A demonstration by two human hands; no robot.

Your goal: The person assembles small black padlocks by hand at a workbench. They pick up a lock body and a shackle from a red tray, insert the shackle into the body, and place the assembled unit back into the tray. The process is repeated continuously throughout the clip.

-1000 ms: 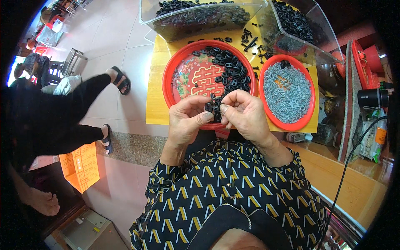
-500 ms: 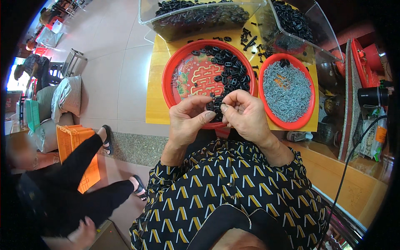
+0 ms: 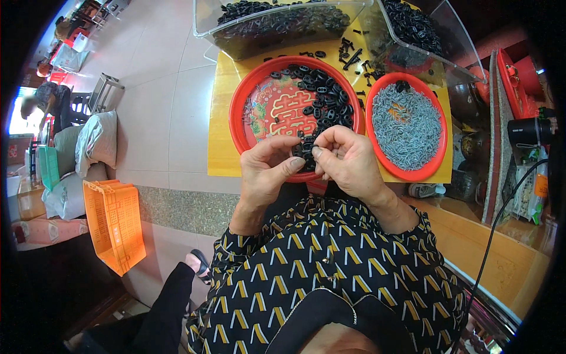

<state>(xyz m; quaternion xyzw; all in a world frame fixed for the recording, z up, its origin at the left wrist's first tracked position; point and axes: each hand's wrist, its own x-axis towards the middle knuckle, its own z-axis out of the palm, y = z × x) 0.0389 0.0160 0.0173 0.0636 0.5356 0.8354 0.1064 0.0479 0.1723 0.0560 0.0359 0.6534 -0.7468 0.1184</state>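
Over the near rim of a round red tray (image 3: 237,118), my two hands come close together. My left hand (image 3: 266,168) is closed, thumb and forefinger pinching a small black plastic piece (image 3: 299,149). Thumb against fingertips, my right hand (image 3: 346,162) is closed too, right beside that piece; whatever it grips is too small and covered to make out. Black oval plastic parts with two holes (image 3: 331,100) are heaped along the tray's right side, and its patterned bottom shows at left. To the right, an oval red tray (image 3: 444,133) holds many small grey screws (image 3: 407,138).
Two clear bins of black parts, one at the far side (image 3: 283,32) and one at far right (image 3: 413,29), stand on the yellow table (image 3: 221,141). Loose black pieces (image 3: 352,58) lie between. An orange crate (image 3: 115,227) is on the floor at left, near another person's leg (image 3: 171,301).
At left, the other person has moved toward the lower edge, uncovering the orange crate. My hands keep nearly the same pinch and place.
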